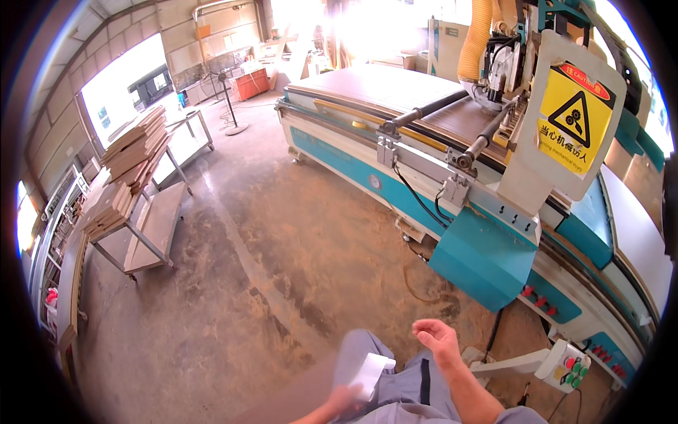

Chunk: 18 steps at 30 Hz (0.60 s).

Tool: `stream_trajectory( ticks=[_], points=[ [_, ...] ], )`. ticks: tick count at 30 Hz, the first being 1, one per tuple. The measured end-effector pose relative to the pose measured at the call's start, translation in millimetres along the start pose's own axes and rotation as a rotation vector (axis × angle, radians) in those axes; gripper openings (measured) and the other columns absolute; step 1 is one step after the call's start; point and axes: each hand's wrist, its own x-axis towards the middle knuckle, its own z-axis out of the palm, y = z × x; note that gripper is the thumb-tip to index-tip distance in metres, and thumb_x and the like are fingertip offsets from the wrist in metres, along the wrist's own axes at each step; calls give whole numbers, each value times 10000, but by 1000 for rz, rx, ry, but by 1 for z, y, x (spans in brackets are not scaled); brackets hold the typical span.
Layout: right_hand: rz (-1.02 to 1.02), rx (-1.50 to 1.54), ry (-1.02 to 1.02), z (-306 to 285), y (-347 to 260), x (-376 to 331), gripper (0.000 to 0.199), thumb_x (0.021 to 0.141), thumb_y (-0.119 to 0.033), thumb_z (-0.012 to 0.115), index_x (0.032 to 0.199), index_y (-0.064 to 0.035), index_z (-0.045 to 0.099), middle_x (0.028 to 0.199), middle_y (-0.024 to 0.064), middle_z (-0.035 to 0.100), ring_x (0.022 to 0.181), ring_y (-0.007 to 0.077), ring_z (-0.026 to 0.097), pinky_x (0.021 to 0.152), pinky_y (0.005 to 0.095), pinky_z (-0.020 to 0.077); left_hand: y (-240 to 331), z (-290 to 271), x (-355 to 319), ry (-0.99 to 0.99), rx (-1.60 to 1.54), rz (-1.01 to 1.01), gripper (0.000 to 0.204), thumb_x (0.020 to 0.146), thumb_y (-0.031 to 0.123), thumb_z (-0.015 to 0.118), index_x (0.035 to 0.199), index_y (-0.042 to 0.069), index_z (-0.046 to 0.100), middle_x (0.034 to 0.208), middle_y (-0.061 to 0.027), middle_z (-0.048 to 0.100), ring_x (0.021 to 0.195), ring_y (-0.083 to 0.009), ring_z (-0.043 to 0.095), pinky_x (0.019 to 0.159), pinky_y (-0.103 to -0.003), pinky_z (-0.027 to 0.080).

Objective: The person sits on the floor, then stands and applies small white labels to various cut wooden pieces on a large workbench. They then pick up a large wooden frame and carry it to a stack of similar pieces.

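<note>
My left hand (pixel 343 398), smeared by motion, is closed on a white piece that looks like folded paper or a small stack of slips (pixel 370 375), held low over my lap. My right hand (pixel 439 340) is raised in front of my right thigh, fingers loosely bent and apart from the thumb, with nothing visible in it. Grey work trousers (pixel 364 346) show beneath both hands. Just right of my right forearm stands a control box with red and green buttons (pixel 566 366) on a pale arm.
A large white and teal cutting machine (pixel 339 152) fills the right side, its gantry bearing a yellow warning sign (pixel 578 116) and a teal cover (pixel 487 258). Stacked boards (pixel 134 155) lie on metal carts at left. A stand fan (pixel 227 102) and red bin (pixel 250 84) stand farther back.
</note>
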Motion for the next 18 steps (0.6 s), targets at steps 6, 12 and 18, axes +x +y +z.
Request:
stream_trajectory(
  ticks=[6, 12, 18],
  points=[
    [-166, 194, -1060, 99, -150, -33, 370, 779, -266, 680, 918, 71, 620, 926, 165, 584, 837, 261, 555, 751, 326, 415, 5, -19, 2, 13, 29, -32, 492, 870, 424, 486, 781, -26, 664, 639, -118, 633, 539, -200, 605, 512, -342, 470],
    [-258, 413, -1378, 156, -174, -33, 291, 801, -262, 651, 879, 17, 630, 834, 136, 605, 729, 257, 560, 651, 350, 420, -72, -44, 78, 111, 366, 228, 434, 838, 448, 528, 852, 33, 653, 738, -171, 646, 680, -291, 627, 599, -415, 475],
    [-307, 587, -1413, 187, -171, -15, 239, 808, -217, 627, 793, 21, 624, 712, 99, 583, 586, 238, 528, 515, 333, 386, -54, -79, 81, 57, 569, 630, 308, 745, 321, 661, 956, 120, 563, 759, -167, 636, 688, -346, 620, 604, -446, 484]
  ],
)
